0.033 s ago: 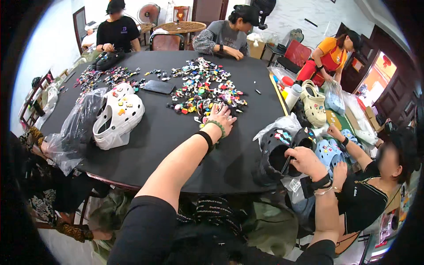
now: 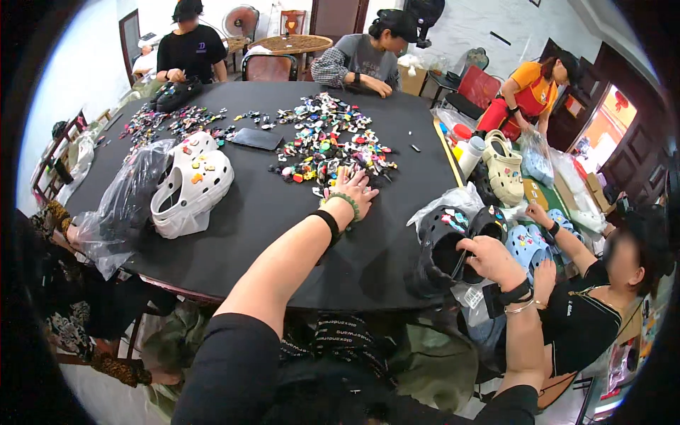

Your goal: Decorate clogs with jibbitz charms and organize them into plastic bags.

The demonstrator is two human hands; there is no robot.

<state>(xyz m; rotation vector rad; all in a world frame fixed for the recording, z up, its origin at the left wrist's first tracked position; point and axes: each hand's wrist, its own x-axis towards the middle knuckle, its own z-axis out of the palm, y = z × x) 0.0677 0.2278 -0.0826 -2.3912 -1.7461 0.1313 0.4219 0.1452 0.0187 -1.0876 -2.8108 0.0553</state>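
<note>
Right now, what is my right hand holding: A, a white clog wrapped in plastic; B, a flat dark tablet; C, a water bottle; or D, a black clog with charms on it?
D: the right hand grips the rim of a black clog at the table edge, while the left hand reaches into the pile of colourful charms.

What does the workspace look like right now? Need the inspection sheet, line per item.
Surface: round black table, mostly covered at the far side.
Job's things: black clogs at the table's right edge; heap of small colourful charms.
Clutter: white clogs with charms beside a clear plastic bag; dark flat pouch; more clogs and bags at right.
Grippers: left hand at the charm heap; right hand gripping a black clog.
Cables: nothing seen.
Surroundings: four other people around the table, chairs, doorway at right.
</note>
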